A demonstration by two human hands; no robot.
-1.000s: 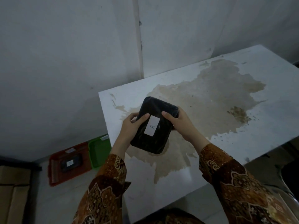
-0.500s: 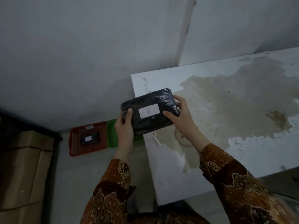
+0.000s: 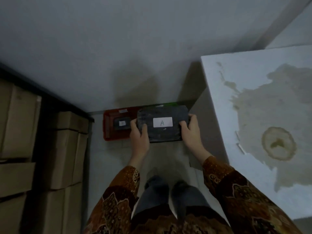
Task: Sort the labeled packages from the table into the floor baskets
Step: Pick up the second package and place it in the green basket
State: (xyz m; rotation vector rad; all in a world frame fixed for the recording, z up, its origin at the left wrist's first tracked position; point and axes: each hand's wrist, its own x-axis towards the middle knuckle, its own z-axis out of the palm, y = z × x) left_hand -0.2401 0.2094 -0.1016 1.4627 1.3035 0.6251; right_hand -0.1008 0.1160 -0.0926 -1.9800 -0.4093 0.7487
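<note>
I hold a black package [image 3: 162, 132] with a white label marked "A" flat in front of me, over the floor. My left hand [image 3: 139, 137] grips its left end and my right hand [image 3: 190, 132] grips its right end. Below and behind it on the floor is a red basket [image 3: 109, 130] holding another black labeled package [image 3: 121, 123]. Only a thin strip of the green basket [image 3: 170, 104] shows above the held package. The stained white table [image 3: 261, 115] is to my right.
Stacked cardboard boxes [image 3: 64, 149] stand along the left, beside a dark shelf edge. The wall is just behind the baskets. My feet [image 3: 167, 184] are on the pale floor, between the boxes and the table.
I turned left, away from the table, and carried the package off the tabletop until it hangs over the floor baskets. Both hands kept their grip, and the label now faces up, level.
</note>
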